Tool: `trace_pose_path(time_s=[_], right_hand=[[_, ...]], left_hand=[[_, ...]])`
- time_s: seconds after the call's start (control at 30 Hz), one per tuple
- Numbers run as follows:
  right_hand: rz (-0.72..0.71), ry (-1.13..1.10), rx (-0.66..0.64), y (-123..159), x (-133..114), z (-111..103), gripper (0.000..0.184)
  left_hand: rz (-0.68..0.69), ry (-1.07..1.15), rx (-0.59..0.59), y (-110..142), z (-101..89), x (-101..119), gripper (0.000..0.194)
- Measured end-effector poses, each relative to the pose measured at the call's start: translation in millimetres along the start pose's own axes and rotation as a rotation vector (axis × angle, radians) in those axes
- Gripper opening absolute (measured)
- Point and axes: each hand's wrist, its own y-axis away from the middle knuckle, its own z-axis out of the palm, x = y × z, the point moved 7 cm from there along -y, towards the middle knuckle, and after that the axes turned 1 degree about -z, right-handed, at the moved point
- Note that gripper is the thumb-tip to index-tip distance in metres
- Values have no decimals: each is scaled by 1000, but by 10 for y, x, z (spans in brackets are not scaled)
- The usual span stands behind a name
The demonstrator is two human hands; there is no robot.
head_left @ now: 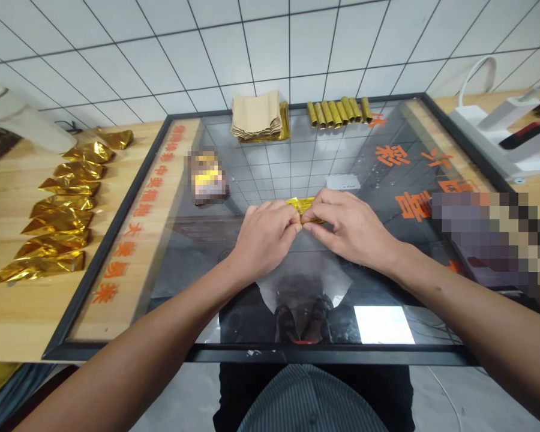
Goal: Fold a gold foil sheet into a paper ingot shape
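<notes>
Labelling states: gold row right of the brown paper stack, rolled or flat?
Rolled: the gold row shows slim, rounded tubes side by side.

Bare glass (252,171) is lying open just in front of the paper stack (255,117), leaving passing room. Gold rolls (337,113) are blocking its right side, a blurred object (207,178) its front left; farther in front, the left hand (267,234) and right hand (347,223) are obstructing.

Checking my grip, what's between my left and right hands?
The head view shows a shiny gold piece between your left hand and right hand, held by both.
</notes>
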Motion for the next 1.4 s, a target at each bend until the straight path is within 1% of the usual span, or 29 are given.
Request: trace_pose_path(time_s=[0.13, 0.3, 0.53, 0.73, 0.93, 1.27, 1.4], right_hand=[[3, 25, -24, -3, -8, 15, 17], [17, 14, -54, -25, 1, 40, 17], [64, -73, -28, -58, 29, 34, 13], [91, -93, -33, -83, 31, 35, 12], [116, -92, -34, -112, 27, 43, 12], [136, -48, -40, -124, 39, 79, 12], [134, -46, -21, -129, 36, 75, 11]], left_hand=[[-7, -5, -8, -3, 7, 4, 16], [3, 36, 1, 41, -30, -24, 9], [-21, 40, 16, 62, -106, -140, 7], [-49, 91, 56, 69, -92, -169, 13], [-117, 110, 98, 66, -70, -157, 14], [-145, 42, 109, 30, -44, -158, 16], [-167, 7, 107, 15, -40, -152, 17]])
